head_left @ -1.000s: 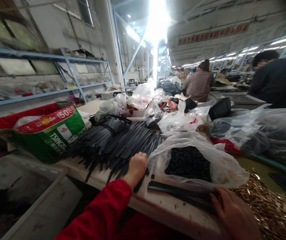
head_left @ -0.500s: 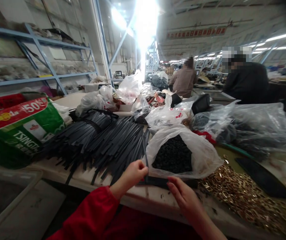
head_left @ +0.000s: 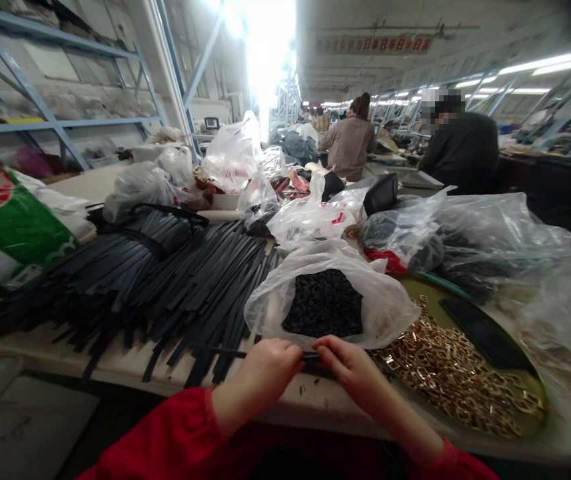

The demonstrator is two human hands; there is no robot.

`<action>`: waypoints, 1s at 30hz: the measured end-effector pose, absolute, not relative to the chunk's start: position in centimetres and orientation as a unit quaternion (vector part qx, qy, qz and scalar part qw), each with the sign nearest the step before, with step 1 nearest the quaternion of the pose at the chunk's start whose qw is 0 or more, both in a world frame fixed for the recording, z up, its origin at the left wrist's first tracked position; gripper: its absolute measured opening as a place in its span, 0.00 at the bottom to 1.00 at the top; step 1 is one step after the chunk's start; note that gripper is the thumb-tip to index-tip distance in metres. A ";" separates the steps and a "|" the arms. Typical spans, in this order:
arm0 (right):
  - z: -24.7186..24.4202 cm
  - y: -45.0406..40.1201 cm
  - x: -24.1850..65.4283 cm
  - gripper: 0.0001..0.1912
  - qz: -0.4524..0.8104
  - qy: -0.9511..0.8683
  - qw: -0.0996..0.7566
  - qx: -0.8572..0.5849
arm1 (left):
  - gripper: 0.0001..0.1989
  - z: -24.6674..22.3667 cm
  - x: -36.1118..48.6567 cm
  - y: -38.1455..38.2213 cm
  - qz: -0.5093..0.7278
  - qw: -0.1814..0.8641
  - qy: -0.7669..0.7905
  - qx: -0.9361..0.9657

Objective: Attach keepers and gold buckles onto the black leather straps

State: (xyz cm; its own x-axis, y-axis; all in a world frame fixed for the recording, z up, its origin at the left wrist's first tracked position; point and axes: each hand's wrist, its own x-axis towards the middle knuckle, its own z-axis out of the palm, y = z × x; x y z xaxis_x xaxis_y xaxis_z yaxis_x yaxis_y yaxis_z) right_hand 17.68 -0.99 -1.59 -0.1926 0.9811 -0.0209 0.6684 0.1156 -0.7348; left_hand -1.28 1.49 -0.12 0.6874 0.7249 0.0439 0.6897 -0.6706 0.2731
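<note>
A thin black strip [head_left: 220, 350] runs sideways in front of me, and my left hand [head_left: 271, 372] is closed around it. My right hand [head_left: 352, 367] pinches the strip's other end, a short way to the right. Just beyond my fingers, a translucent plastic bag [head_left: 385, 300] lies open with small black pieces [head_left: 325, 303] inside. Many loose black strips [head_left: 210, 287] are spread to the left of the bag. At the right, a yellowish tray [head_left: 535, 407] carries a heap of gold-coloured metal buckles [head_left: 455, 373].
A dark flat piece [head_left: 485, 330] lies in the tray. More plastic bags [head_left: 490, 227] crowd the table's back and right. A green and red printed bag [head_left: 20, 220] stands at the left. Two people [head_left: 352, 143] sit further back, and blue shelving [head_left: 55, 120] lines the left wall.
The strip has gone from upright in my left hand to lying sideways. My right hand has moved in and closed on its end. The view has turned to the right.
</note>
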 end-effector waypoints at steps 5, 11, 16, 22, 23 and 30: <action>-2.5 4.5 21.7 0.14 0.016 -0.701 0.060 -0.710 | 0.12 1.1 -1.0 2.4 0.089 0.290 0.466 0.831; -4.1 6.7 22.1 0.09 -0.019 -0.711 -0.001 -0.703 | 0.12 1.6 -0.5 2.2 0.100 0.738 0.452 0.491; -3.7 6.3 22.0 0.06 -0.005 -0.720 0.019 -0.694 | 0.11 1.0 -0.9 1.7 0.126 0.796 0.422 0.414; -2.9 4.1 22.1 0.08 0.099 -0.701 0.160 -0.688 | 0.10 2.2 -1.1 0.4 0.127 0.784 0.433 0.426; -2.7 3.2 21.9 0.09 0.160 -0.676 0.222 -0.685 | 0.10 2.3 -1.1 0.2 0.128 0.783 0.435 0.425; -1.6 -3.1 18.5 0.22 0.568 -0.335 0.512 -0.550 | 0.13 2.6 -1.0 -1.2 0.122 0.794 0.405 0.437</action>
State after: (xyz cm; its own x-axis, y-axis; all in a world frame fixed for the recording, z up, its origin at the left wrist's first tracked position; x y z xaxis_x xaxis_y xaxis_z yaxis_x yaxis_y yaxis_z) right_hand 18.45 -3.08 -1.63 0.1300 0.9506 -0.2820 -0.2145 -0.2507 -0.9440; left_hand -1.03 -1.15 2.56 0.6429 0.5475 -0.5356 0.1604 0.5875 0.7931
